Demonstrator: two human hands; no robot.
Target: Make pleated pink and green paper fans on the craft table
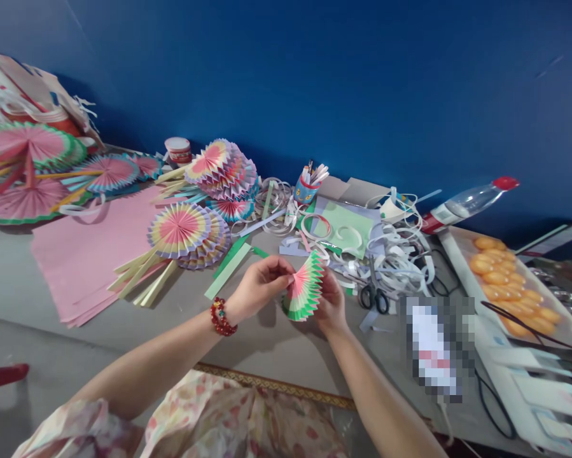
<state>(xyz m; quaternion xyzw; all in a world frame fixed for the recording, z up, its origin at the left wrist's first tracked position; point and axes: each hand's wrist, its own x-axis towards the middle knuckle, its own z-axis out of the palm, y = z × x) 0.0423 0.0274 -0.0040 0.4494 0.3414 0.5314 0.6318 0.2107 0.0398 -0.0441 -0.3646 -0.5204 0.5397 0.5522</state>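
Observation:
A pleated paper fan (pixel 305 289), pink with yellow and green bands, is held half spread between both my hands above the grey table (pixel 181 318). My left hand (pixel 259 286), with a red bead bracelet at the wrist, pinches the fan's folded centre with fingers closed. My right hand (pixel 331 302) cups the fan from behind on its right side, fingers wrapped round the pleats.
Finished round fans on sticks (pixel 185 235) lie left of my hands on pink paper sheets (pixel 85 254). Black scissors (pixel 374 296), curled white paper strips (pixel 395 254), a pen cup (pixel 307 187), a plastic bottle (pixel 467 203) and a tray of orange pieces (pixel 509 280) sit to the right.

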